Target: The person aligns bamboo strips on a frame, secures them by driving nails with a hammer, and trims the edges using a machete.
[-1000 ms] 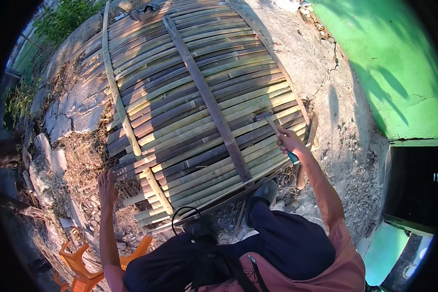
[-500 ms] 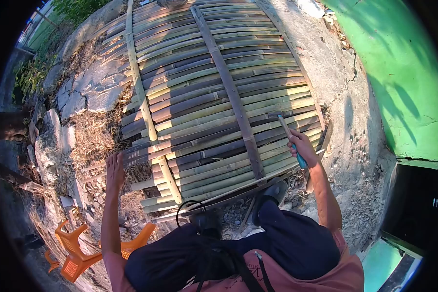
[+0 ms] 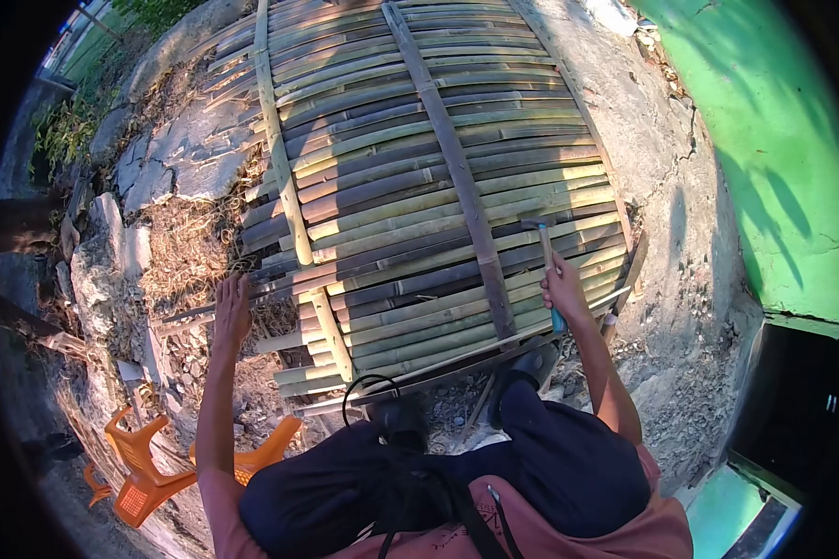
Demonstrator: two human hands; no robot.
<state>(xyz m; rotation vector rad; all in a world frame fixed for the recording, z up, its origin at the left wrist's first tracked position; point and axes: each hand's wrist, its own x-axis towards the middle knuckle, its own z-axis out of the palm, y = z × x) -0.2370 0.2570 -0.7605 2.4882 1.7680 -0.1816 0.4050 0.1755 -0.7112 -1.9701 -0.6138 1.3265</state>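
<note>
My right hand (image 3: pixel 564 291) is wrapped round the lower handle of a hammer (image 3: pixel 545 244). The hammer's blue grip end pokes out below my fist, and its head rests over the slats near the right side of the bamboo panel (image 3: pixel 382 224). My left hand (image 3: pixel 232 309) grips the left end of a loose, dark bamboo slat (image 3: pixel 280 282), fingers laid across it. This slat lies across the panel, over its left rail (image 3: pixel 282 186), and its tip sticks out past my hand. A dark middle rail (image 3: pixel 457 168) crosses the slats lengthwise.
An orange plastic chair (image 3: pixel 144 475) lies tipped at lower left. Broken concrete (image 3: pixel 172 168) and dry plant litter (image 3: pixel 191 247) border the panel's left side. To the right stands a green wall (image 3: pixel 764 140). My shoes (image 3: pixel 522 373) are at the panel's near edge.
The hammer has swung more upright, its head still over the slats, and my right hand sits slightly lower. My left hand stays on the slat's end. The whole view has shifted a little.
</note>
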